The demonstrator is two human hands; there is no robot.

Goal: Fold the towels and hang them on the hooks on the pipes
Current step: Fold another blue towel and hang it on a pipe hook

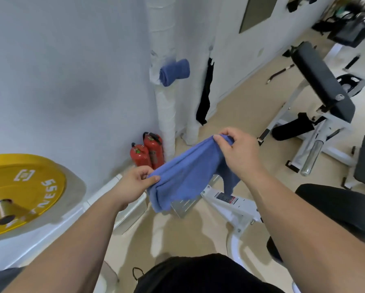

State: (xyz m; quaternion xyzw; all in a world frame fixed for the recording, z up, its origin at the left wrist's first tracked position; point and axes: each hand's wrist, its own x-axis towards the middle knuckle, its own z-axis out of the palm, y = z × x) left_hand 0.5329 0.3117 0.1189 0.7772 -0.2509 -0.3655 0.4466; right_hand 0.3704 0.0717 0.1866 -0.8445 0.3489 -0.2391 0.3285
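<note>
Pinching the blue towel (185, 176) between left hand (133, 185) and right hand (238, 153), align the corners before folding toward the far pipe (166, 115).

Two red fire extinguishers (148, 151) stand on the floor (236, 111) against the wall (71, 60). A yellow weight plate (18, 187) sits left. A black padded machine (323, 81) stands right.

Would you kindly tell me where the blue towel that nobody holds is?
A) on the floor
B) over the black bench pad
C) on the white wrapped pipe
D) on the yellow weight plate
C: the folded blue towel hangs on the white wrapped pipe, while the left hand and right hand grip the second towel.
</note>
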